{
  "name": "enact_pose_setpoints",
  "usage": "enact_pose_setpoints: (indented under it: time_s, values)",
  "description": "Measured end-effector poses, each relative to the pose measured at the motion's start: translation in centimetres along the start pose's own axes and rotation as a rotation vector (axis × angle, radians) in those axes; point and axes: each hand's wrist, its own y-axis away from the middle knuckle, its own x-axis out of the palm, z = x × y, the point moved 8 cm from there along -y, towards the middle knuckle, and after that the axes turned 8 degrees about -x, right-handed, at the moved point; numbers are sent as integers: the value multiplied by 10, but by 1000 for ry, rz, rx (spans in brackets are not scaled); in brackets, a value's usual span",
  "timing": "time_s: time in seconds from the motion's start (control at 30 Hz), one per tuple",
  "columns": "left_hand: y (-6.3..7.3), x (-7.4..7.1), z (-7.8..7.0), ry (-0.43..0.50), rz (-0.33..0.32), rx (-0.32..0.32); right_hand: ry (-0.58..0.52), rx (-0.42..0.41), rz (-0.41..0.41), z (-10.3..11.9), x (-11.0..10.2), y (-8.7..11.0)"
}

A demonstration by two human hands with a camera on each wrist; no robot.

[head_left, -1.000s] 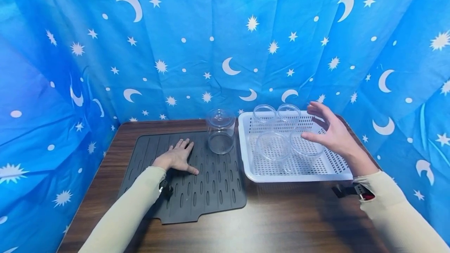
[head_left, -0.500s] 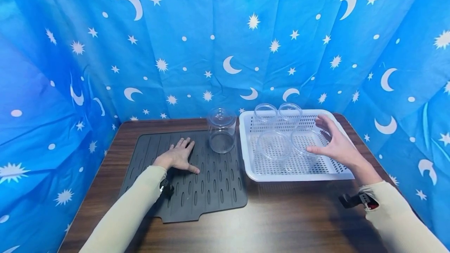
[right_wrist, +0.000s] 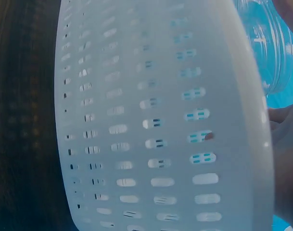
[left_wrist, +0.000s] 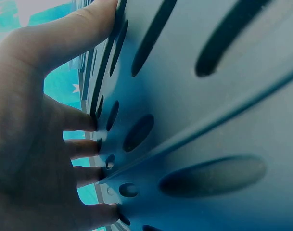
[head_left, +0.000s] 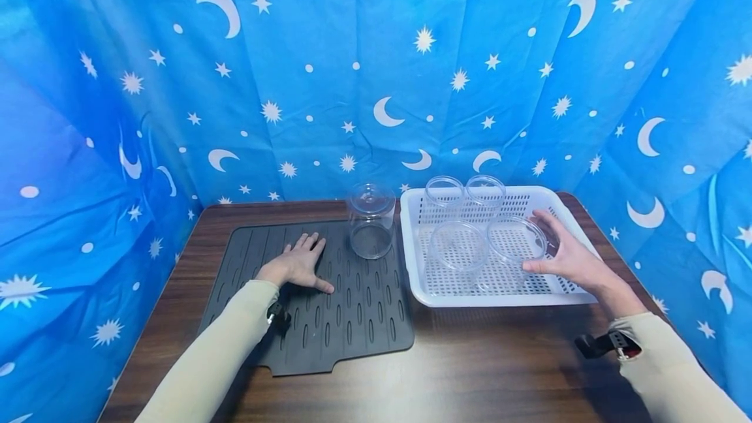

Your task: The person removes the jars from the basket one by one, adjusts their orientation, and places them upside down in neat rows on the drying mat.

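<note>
The near-right clear jar point(head_left: 517, 240) stood upright in the white basket point(head_left: 435, 300), just left of my nearer right hand point(head_left: 566, 256), its curved thumb and fingers bracketing the jar, grip uncertain, while my left hand point(head_left: 298, 269) lay spread on the dark mat point(head_left: 358, 335).

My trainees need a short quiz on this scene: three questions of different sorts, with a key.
1. How many clear jars stand in the white perforated basket?
2. True or false: the left hand rests on the dark grey mat with its fingers spread.
3. In the head view, which jar is the right hand nearest to?
A. the back-left jar
B. the front-right jar
C. the front-left jar

Key: 1. Four. 2. True. 3. B.
</note>
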Motion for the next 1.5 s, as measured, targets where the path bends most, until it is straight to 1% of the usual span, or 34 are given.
enact_pose_setpoints:
  time_s: [0.17,0.27,0.4,0.57,0.63,0.87,1.2,1.5]
  values:
    - [-1,1,0,1,2,-8,38,11,30,-8,2,-1]
    - [-1,1,1,0,5,-10,4,7,62,-12,5,-1]
    - [-1,1,0,1,8,-4,-59,-22,98,-14,7,-1]
    - [-1,0,0,-6,9,-4,-52,-37,127,-19,8,-1]
    - [-1,0,0,-10,9,-2,-43,-31,136,-23,9,-2]
    - [-1,0,0,-12,9,2,-78,-50,185,-33,16,-5]
    - [1,0,-1,-3,13,1,-107,-38,187,-34,18,-5]
    - [2,-1,-1,-4,14,5,-115,-81,185,-28,20,-9]
